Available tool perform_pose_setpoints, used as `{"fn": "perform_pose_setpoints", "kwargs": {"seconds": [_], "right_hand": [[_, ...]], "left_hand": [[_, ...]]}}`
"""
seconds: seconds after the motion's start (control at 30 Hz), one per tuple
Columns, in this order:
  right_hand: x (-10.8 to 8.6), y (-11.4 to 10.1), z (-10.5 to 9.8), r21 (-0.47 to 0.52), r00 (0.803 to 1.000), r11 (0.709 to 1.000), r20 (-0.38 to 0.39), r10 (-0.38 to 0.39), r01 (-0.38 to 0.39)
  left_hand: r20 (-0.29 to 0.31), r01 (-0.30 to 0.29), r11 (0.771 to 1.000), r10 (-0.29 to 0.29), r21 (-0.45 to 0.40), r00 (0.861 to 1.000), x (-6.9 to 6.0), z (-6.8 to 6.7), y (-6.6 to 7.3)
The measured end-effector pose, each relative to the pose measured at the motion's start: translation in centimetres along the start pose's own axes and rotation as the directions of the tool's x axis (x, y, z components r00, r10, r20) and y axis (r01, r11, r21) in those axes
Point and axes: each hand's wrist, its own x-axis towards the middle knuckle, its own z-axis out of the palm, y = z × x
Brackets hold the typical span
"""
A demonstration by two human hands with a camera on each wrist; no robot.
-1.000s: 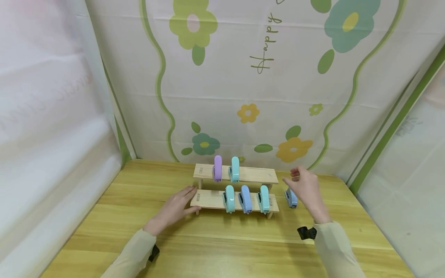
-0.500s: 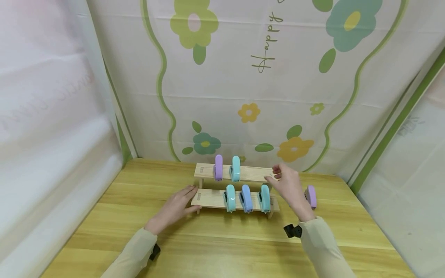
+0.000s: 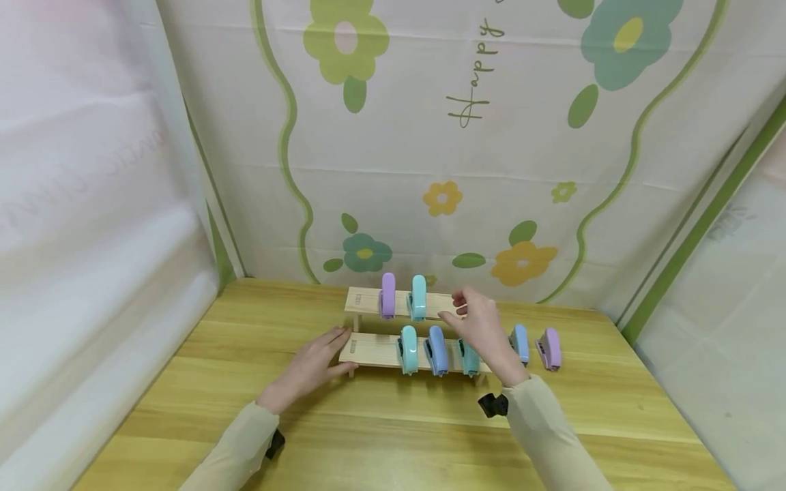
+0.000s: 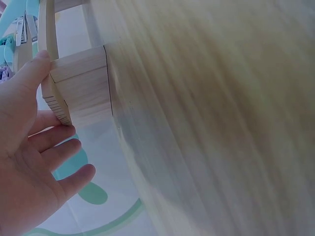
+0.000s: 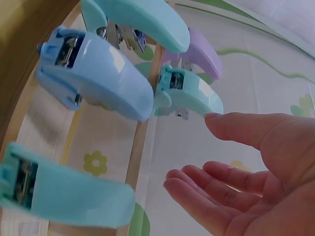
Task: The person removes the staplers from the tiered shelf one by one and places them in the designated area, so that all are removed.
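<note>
A two-tier wooden display rack (image 3: 376, 349) stands on the table. My left hand (image 3: 313, 365) holds the left end of its lower board, thumb along the front edge and index finger at the end. On the upper board are a purple stapler (image 3: 387, 295) and a teal stapler (image 3: 418, 298). Below them stand a teal stapler (image 3: 408, 350), a blue stapler (image 3: 437, 350) and another teal stapler (image 3: 470, 359), partly covered by my right hand (image 3: 482, 329). That hand hovers at the upper board's right part, fingers loosely bent, nothing between them. In the right wrist view its thumb (image 5: 231, 127) appears near the upper teal stapler.
To the right of the rack, a blue stapler (image 3: 520, 343) and a purple stapler (image 3: 550, 348) stand on the wooden table (image 3: 381, 436). A flower-printed cloth (image 3: 393, 136) hangs behind the table, with further cloth at both sides.
My right hand has moved left, from over the blue stapler on the table to the upper board, uncovering the two staplers at the right. My left hand stays at the rack.
</note>
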Motion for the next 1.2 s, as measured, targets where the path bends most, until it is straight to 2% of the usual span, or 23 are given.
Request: {"fn": "perform_pose_setpoints", "kwargs": {"seconds": [0.2, 0.47, 1.2], "right_hand": [[0.5, -1.0, 1.0, 0.033, 0.999, 0.999, 0.052, 0.017, -0.018], [1.1, -2.1, 1.9, 0.049, 0.997, 0.998, 0.076, 0.024, -0.028], [2.1, -2.6, 3.8, 0.061, 0.994, 0.997, 0.104, 0.029, -0.036]], "left_hand": [[-0.003, 0.005, 1.0, -0.005, -0.007, 1.0, 0.0, 0.0, 0.0], [-0.012, -0.001, 1.0, 0.001, -0.024, 1.0, 0.1, -0.1, 0.1], [0.002, 0.005, 1.0, -0.005, -0.014, 1.0, 0.0, -0.2, 0.3]]}}
